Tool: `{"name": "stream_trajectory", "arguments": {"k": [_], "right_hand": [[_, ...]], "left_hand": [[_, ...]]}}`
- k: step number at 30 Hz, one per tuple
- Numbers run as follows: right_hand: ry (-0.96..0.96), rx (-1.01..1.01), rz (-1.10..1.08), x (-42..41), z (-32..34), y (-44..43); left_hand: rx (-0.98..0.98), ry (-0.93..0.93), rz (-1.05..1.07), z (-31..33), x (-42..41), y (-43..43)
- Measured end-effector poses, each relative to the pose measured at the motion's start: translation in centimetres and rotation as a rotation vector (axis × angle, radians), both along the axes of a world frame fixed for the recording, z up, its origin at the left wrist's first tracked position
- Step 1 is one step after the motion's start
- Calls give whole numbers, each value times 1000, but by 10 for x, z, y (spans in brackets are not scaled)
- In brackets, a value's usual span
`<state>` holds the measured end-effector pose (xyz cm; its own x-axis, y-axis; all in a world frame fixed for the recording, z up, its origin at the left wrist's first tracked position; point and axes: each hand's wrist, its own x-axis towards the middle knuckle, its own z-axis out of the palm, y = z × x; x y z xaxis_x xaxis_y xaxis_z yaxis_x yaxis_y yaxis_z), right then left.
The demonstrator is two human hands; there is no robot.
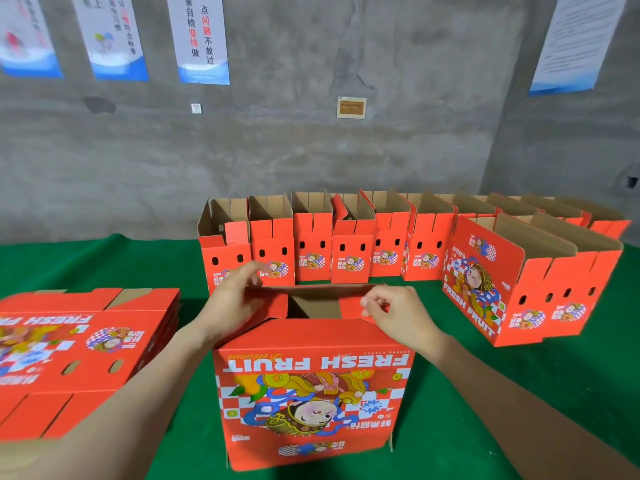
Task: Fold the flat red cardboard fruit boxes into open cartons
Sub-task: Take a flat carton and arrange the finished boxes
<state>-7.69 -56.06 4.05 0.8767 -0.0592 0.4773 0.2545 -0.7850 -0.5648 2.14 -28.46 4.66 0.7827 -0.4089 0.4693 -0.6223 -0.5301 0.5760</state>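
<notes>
Item: box (311,393), lower centre of frame, standing on the green surface (485,393) with its print upside down, so the open end facing up is judged to be the bottom. State: sides squared up, end flaps partly turned in, the brown inside showing between them; not yet closed. Left hand (239,299): grip curled over the left flap at the box's far edge, thumb and forefinger pinching the cardboard. Right hand (391,313): grip narrow, fingers curled and pinching the right flap. Done: cartons (311,251), a row standing open-topped across mid-frame from centre to right edge, close together, with one larger-looking carton (519,282) nearest at right showing its long side; more stand behind it, count unclear. Left to do: flat stack (79,341), lower left of frame, several blanks deep, exact number not readable. Judgement: well under way; this box's bottom wants locking, then righting and adding to the row.
</notes>
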Motion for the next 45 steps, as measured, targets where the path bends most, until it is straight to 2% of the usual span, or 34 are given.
{"name": "stream_trajectory", "arguments": {"k": [2, 6, 8, 10, 13, 19, 26, 28, 29, 32, 33, 34, 36, 37, 38, 40, 42, 45], "right_hand": [[-18, 23, -10, -2, -1, -1], [-68, 20, -31, -2, -1, -3], [10, -16, -28, 4, 2, -5], [178, -75, -12, 12, 5, -6], [362, -152, -22, 21, 8, -4], [430, -263, -114, 25, 5, 0], [396, -327, -176, 26, -3, 5], [393, -317, -170, 25, -4, 4], [393, -298, -158, 24, -5, 3], [355, -106, -114, 21, -3, -4], [324, 38, -112, 21, -1, -7], [297, 255, -116, 20, 2, -10], [245, 778, -147, 19, 3, -15], [243, 950, -199, 18, 0, -19], [303, 985, -268, 15, -6, -21], [554, 860, -329, -1, -27, -19], [736, 733, -237, -17, -46, -11], [775, 631, -117, -22, -44, -11]], "left_hand": [[37, 28, 25, 0, 0, 1], [-12, 292, 47, 4, -3, -2], [165, 300, 66, 5, -2, -4], [333, 299, 145, 5, -2, -6], [373, 313, 168, 8, -2, -10], [585, 298, 228, 9, -4, -21], [573, 249, 283, 2, -9, -24], [523, 236, 264, 2, -7, -22], [412, 260, 234, 3, -4, -19], [-203, 498, 151, 3, -2, -1], [-336, 574, 147, 0, -1, 6], [-386, 640, 153, -5, -2, 13], [-372, 763, 148, -16, -3, 22], [-369, 800, 153, -19, -5, 25], [-355, 796, 171, -20, -6, 28], [-310, 737, 187, -20, -4, 34], [-313, 709, 169, -20, -5, 38], [-339, 631, 220, -17, -7, 41]]}}
